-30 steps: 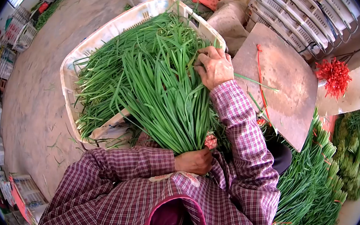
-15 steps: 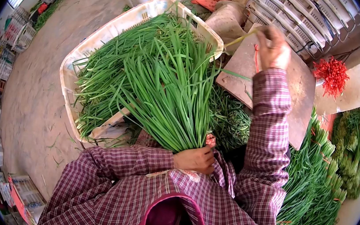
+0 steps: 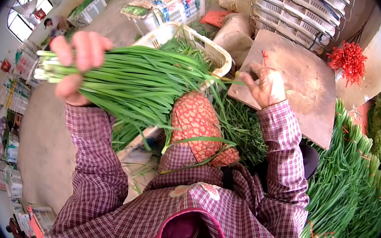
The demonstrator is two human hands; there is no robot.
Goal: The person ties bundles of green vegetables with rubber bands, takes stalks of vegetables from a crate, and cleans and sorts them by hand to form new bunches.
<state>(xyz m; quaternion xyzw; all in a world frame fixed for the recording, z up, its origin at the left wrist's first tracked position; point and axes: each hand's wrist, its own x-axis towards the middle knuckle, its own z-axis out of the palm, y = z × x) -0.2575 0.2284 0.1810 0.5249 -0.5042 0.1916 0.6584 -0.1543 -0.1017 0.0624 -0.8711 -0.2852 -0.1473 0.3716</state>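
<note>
A thick bunch of garlic chives point(image 3: 144, 73) lies sideways in the air, its pale stem ends at the left and its leaf tips at the right. My left hand point(image 3: 80, 59) is closed around it near the stem ends, slightly blurred. At the tip side, my right hand point(image 3: 268, 86) pinches a thin yellowish leaf point(image 3: 227, 80) between thumb and fingers, above the edge of a brown board point(image 3: 304, 89). Below the bunch is a red flowered cloth point(image 3: 195, 119) on my sleeve or lap. A cream plastic crate point(image 3: 222, 64) stands partly hidden behind the bunch.
Tied chive bundles point(image 3: 347, 184) are piled at the right. Red ties point(image 3: 348, 62) hang beyond the board. Stacked white crates point(image 3: 296, 16) stand at the back, with another loaded crate point(image 3: 165, 10) left of them. Loose greens point(image 3: 242, 120) lie beneath the board.
My left hand has lifted the chives from my lap, swinging them left and turning them level. My right hand has come down and nearer, still pinching a yellowish leaf. The view has shifted.
</note>
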